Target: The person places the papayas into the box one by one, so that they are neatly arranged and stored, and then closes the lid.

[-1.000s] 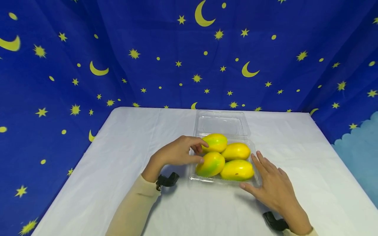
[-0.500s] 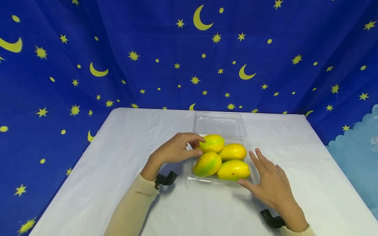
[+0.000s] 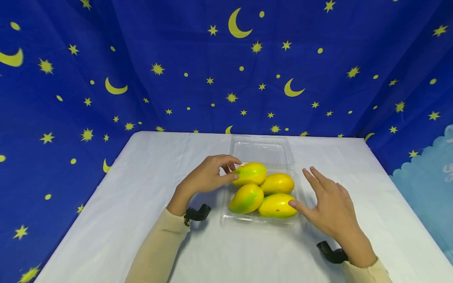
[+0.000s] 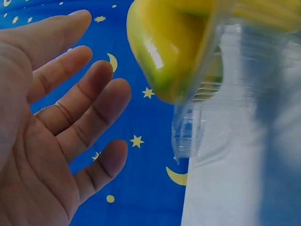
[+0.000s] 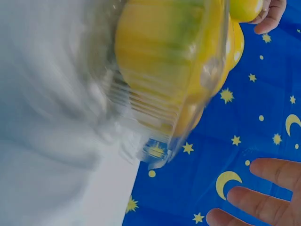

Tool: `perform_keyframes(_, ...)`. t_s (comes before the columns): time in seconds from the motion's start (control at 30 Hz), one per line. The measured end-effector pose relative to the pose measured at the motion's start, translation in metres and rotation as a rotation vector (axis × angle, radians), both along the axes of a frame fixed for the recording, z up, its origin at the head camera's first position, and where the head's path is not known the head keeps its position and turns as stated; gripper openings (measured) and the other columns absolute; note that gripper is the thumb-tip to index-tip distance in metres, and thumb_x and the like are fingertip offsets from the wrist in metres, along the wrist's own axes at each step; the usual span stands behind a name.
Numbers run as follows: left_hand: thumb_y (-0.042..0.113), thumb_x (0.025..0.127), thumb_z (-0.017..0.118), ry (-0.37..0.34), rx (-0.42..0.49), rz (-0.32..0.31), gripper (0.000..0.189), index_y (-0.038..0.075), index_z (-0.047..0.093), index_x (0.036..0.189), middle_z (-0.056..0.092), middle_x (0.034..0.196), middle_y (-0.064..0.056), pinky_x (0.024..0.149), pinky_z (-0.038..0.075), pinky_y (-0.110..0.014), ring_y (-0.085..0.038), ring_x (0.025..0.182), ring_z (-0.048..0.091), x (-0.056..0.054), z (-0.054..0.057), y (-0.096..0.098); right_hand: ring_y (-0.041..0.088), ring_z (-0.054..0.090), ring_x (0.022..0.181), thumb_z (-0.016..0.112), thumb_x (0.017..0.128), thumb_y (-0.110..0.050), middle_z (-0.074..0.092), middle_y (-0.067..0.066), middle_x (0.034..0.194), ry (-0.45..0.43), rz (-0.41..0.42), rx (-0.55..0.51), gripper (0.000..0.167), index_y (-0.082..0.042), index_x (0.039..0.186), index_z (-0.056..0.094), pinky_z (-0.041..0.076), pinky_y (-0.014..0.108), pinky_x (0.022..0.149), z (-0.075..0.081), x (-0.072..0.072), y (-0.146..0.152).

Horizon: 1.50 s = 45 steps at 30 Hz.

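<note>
Several yellow-green mangoes (image 3: 246,198) lie in two rows in a clear plastic clamshell box (image 3: 226,215). The box's lid (image 3: 262,151) is folded back on the far side. My left hand (image 3: 210,175) is at the back-left mango (image 3: 250,173), overlapping its left end in the head view. In the left wrist view its loosely bent fingers (image 4: 96,113) hold nothing, and a gap separates them from the box. My right hand (image 3: 332,206) hovers right of the box, fingers spread, its thumb overlapping the front-right mango (image 3: 274,205). The right wrist view shows its fingers (image 5: 258,205) apart from the box.
A white cloth covers the table (image 3: 170,157). Behind and beside it hangs a blue curtain (image 3: 198,47) with yellow moons and stars. A black mount (image 3: 198,213) sits on the left wrist, another mount (image 3: 331,253) on the right.
My right hand has lifted and drawn away from the box's right side. The left hand has shifted slightly back along the left mango. Box and mangoes keep their arrangement; the head view tilted slightly.
</note>
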<state>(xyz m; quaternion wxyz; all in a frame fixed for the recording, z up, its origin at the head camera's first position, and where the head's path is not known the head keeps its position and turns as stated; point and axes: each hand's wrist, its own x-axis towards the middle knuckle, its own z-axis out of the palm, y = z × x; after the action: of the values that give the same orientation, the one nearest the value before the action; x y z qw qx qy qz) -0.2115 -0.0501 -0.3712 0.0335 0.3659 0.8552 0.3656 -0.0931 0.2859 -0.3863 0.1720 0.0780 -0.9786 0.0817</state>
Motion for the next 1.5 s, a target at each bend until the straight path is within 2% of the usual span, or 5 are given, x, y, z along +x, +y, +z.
perform_keyframes(0.27, 0.032, 0.096, 0.069, 0.069, 0.092, 0.097, 0.033, 0.024, 0.065, 0.127, 0.070, 0.107, 0.004, 0.082, 0.054, -0.034, -0.008, 0.092, 0.064, -0.015, 0.005, 0.000, 0.049, 0.055, 0.121, 0.067, 0.082, -0.068, 0.050, 0.022, 0.149, 0.029, 0.002, -0.020, 0.093, -0.013, 0.153, 0.042, 0.045, 0.068, 0.091, 0.015, -0.018, 0.003)
perform_keyframes(0.43, 0.035, 0.096, 0.069, 0.063, 0.138, 0.175, 0.034, 0.027, 0.065, 0.129, 0.069, 0.110, 0.009, 0.076, 0.053, -0.033, -0.009, 0.094, 0.063, -0.022, 0.004, -0.002, 0.050, 0.052, 0.125, 0.067, 0.083, -0.067, 0.050, 0.024, 0.147, 0.020, -0.015, -0.069, 0.093, -0.012, 0.154, 0.040, 0.044, 0.070, 0.091, 0.021, -0.028, 0.008)
perform_keyframes(0.83, 0.035, 0.094, 0.070, 0.033, 0.173, 0.291, 0.029, 0.022, 0.068, 0.120, 0.067, 0.095, 0.005, 0.078, 0.052, -0.034, -0.012, 0.087, 0.064, -0.039, -0.020, -0.012, 0.048, 0.052, 0.124, 0.067, 0.089, -0.058, 0.054, 0.027, 0.141, -0.039, -0.003, -0.220, 0.077, -0.007, 0.145, 0.051, 0.044, 0.069, 0.094, 0.023, -0.048, 0.012)
perform_keyframes(1.1, 0.037, 0.094, 0.069, -0.035, 0.154, 0.297, 0.032, 0.025, 0.066, 0.124, 0.066, 0.105, 0.003, 0.083, 0.053, -0.036, -0.015, 0.092, 0.063, -0.048, -0.026, -0.014, 0.044, 0.061, 0.111, 0.072, 0.091, -0.044, 0.062, 0.026, 0.129, -0.004, 0.033, -0.305, 0.061, -0.005, 0.136, 0.060, 0.052, 0.061, 0.077, 0.022, -0.066, 0.022)
perform_keyframes(1.5, 0.038, 0.096, 0.067, -0.109, 0.090, 0.286, 0.038, 0.023, 0.062, 0.130, 0.067, 0.120, -0.010, 0.084, 0.052, -0.037, -0.018, 0.097, 0.062, -0.052, -0.034, -0.011, 0.044, 0.061, 0.113, 0.067, 0.094, -0.046, 0.060, 0.026, 0.134, -0.103, 0.020, -0.368, 0.062, -0.003, 0.137, 0.058, 0.052, 0.061, 0.083, 0.005, -0.083, 0.031)
